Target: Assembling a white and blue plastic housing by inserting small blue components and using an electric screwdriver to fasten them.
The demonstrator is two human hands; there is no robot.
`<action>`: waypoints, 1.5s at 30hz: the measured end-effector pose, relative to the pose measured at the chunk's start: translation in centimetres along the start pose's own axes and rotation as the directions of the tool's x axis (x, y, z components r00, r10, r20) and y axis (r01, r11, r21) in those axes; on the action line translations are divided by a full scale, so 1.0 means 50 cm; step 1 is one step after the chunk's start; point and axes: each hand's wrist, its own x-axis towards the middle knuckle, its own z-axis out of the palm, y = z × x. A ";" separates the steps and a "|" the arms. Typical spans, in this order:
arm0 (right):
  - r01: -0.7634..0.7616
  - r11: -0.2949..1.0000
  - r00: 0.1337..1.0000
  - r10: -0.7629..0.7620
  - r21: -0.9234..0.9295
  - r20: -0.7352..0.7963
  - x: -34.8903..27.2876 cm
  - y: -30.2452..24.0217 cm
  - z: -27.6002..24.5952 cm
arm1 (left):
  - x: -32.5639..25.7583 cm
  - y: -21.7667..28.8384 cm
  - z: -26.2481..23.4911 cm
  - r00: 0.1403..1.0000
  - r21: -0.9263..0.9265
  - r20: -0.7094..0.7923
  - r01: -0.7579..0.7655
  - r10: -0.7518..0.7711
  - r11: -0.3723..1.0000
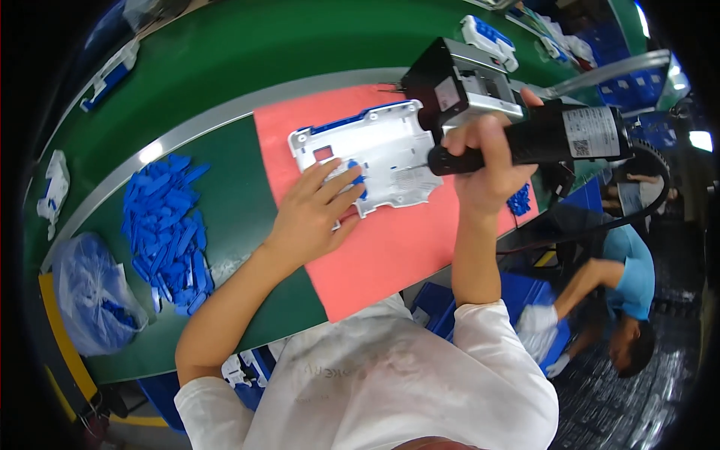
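Observation:
A white plastic housing with a blue edge point(386, 142) lies inner side up on a pink mat point(397, 247). My left hand point(319, 206) rests on its near left part, fingers stretched out and slightly apart. The fingertips touch a small blue plastic piece point(361, 187) inside the shell. My right hand point(491, 161) is wrapped round a black electric screwdriver point(525, 142), held nearly level over the right side of the housing. Its thin bit points left toward the blue piece; whether the tip meets a screw is too small to tell.
Behind the screwdriver stands a black and silver box-shaped device point(472, 86). Blue plastic strips point(169, 225) form a pile on the left, beside a clear plastic bag point(97, 292). Another white and blue housing point(489, 41) sits at the back. A co-worker in a blue shirt point(628, 262) bends at the right.

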 end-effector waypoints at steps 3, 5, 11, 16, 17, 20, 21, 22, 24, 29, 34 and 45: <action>0.046 0.998 0.994 -0.043 -0.030 0.099 0.001 0.030 0.065 | 0.003 0.001 0.002 1.000 -0.016 0.007 0.017 -0.017 1.000; 0.058 0.997 0.992 -0.051 -0.057 0.117 -0.005 0.055 0.082 | 0.006 0.005 -0.001 1.000 -0.015 0.005 0.017 -0.017 1.000; 0.036 0.996 0.994 -0.044 0.078 0.101 -0.031 0.091 0.115 | 0.002 0.009 -0.001 0.998 -0.009 0.026 0.058 -0.057 0.998; -0.008 0.997 0.996 0.001 0.081 0.085 -0.031 0.091 0.120 | 0.004 0.007 0.000 0.999 0.002 -0.001 0.045 -0.045 0.999; -0.013 1.000 0.995 0.011 0.020 0.098 -0.032 0.088 0.117 | 0.004 0.008 0.000 0.999 0.011 0.003 0.039 -0.039 0.999; -0.018 0.998 0.993 0.024 -0.053 0.113 -0.037 0.096 0.117 | 0.000 0.007 0.003 0.999 0.040 0.008 0.042 -0.042 0.998; -0.014 0.997 0.994 0.022 -0.072 0.109 -0.037 0.097 0.116 | 0.001 0.008 0.003 0.999 0.040 0.007 0.041 -0.041 0.998; -0.013 0.997 0.994 0.021 -0.072 0.110 -0.037 0.102 0.115 | 0.001 0.009 0.004 0.999 0.036 0.007 0.045 -0.045 0.998; 0.005 1.000 0.995 -0.007 0.022 0.096 -0.040 0.112 0.116 | 0.000 0.009 0.004 0.999 0.032 0.007 0.052 -0.052 0.998; 0.017 0.998 0.990 -0.008 -0.057 0.144 -0.037 0.113 0.116 | 0.006 0.011 0.003 0.998 -0.002 0.013 0.056 -0.056 0.998; 0.071 0.985 0.973 -0.033 -0.159 0.230 -0.043 0.132 0.111 | 0.002 0.006 0.000 0.999 0.034 -0.003 0.052 -0.052 0.998; 0.015 0.999 0.991 -0.009 -0.047 0.133 -0.044 0.120 0.104 | -0.002 -0.001 0.010 0.999 -0.021 0.004 0.037 -0.037 0.999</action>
